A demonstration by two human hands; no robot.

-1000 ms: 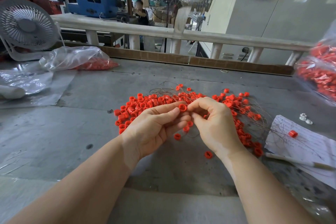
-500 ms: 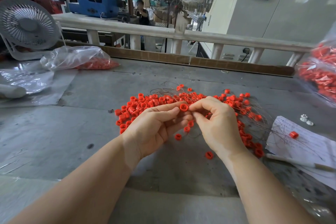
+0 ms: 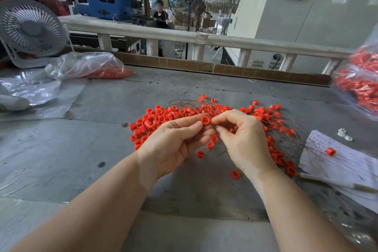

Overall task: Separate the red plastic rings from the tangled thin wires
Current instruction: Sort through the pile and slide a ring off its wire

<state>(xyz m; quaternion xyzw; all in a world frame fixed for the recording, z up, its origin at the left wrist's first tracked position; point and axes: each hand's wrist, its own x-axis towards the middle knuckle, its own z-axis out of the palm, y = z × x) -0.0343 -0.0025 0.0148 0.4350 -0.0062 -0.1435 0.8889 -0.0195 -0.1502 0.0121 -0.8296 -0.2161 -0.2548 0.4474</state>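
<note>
A heap of red plastic rings (image 3: 161, 117) lies on the grey table (image 3: 61, 149), threaded through with thin tangled wires (image 3: 286, 129). My left hand (image 3: 176, 141) pinches one red ring (image 3: 205, 120) between thumb and fingertips, just above the heap. My right hand (image 3: 243, 139) meets it from the right, its thumb and forefinger pinching something thin beside that ring; the wire itself is too fine to make out. Several loose rings (image 3: 200, 154) lie under and between my hands.
A paper sheet (image 3: 337, 161) with one ring (image 3: 330, 151) on it lies at right. Clear bags of red rings sit at far left (image 3: 90, 66) and at the right edge (image 3: 360, 86). A white fan (image 3: 28, 30) stands back left. A low rail (image 3: 184, 37) borders the table's far side.
Both hands stay together on the same ring with only slight finger motion. The camera has tilted a little.
</note>
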